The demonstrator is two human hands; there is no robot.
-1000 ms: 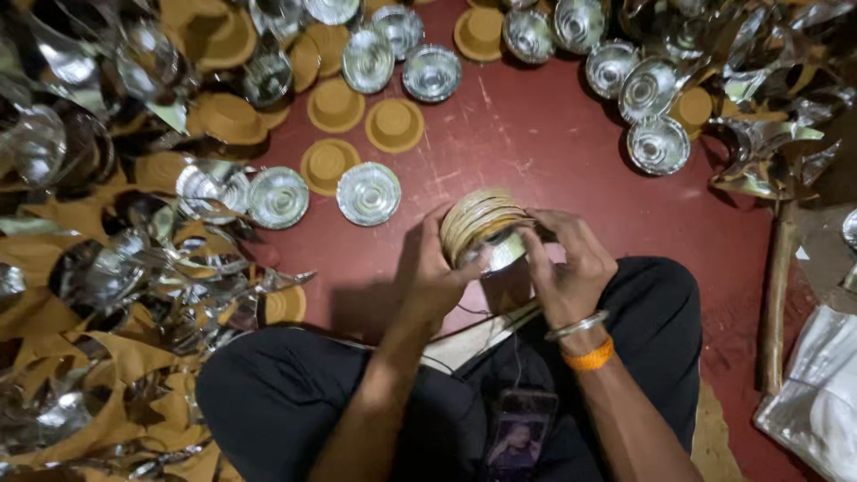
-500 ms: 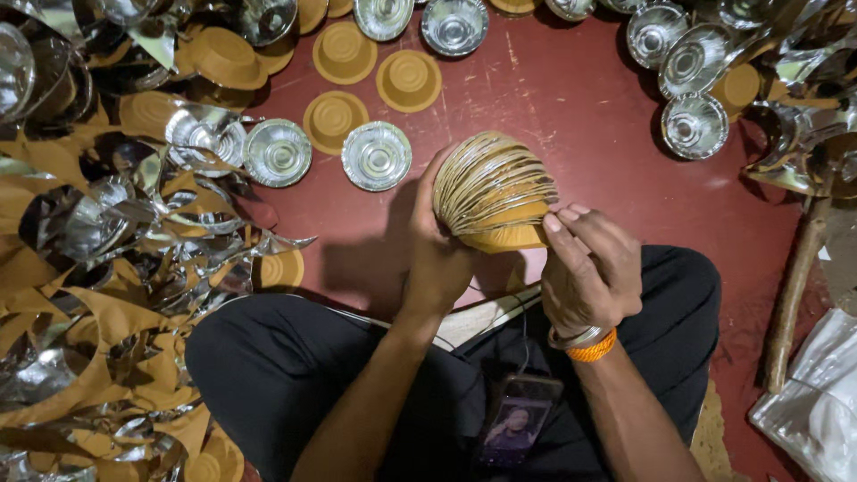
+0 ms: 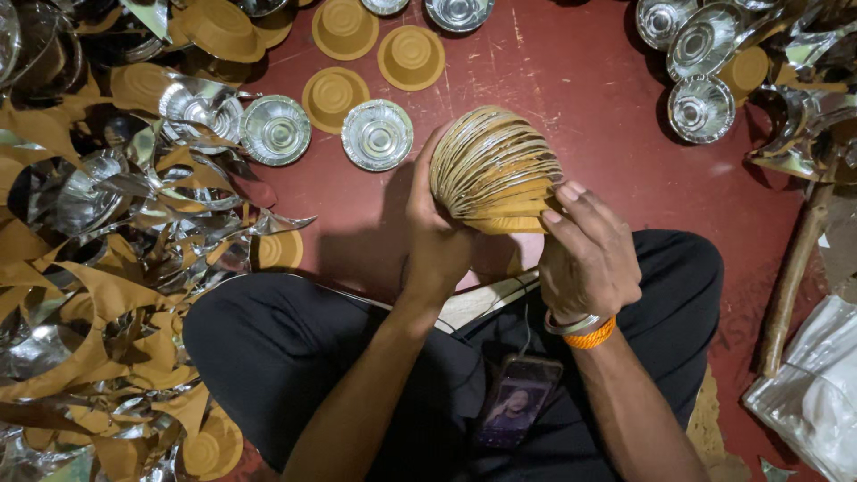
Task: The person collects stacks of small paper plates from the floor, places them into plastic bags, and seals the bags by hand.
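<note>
I sit cross-legged on a red floor (image 3: 616, 125). Between both hands I hold a thick nested stack of paper bowls (image 3: 494, 170), tan outside with silver rims, tipped on its side over my lap. My left hand (image 3: 436, 234) grips the stack's left end from below. My right hand (image 3: 585, 250), with a silver bangle and an orange band at the wrist, presses its fingertips against the stack's lower right edge.
Loose bowls lie on the floor ahead, some silver side up (image 3: 378, 134), some tan side up (image 3: 411, 57). More silver bowls (image 3: 701, 109) sit at the right. A heap of foil and tan scraps (image 3: 98, 268) fills the left. A wooden stick (image 3: 794, 277), white plastic bag (image 3: 817, 393), phone (image 3: 516, 400).
The stack has risen from my lap and tipped onto its side, showing its layered rims. My right hand moved from the stack's top to its lower right edge.
</note>
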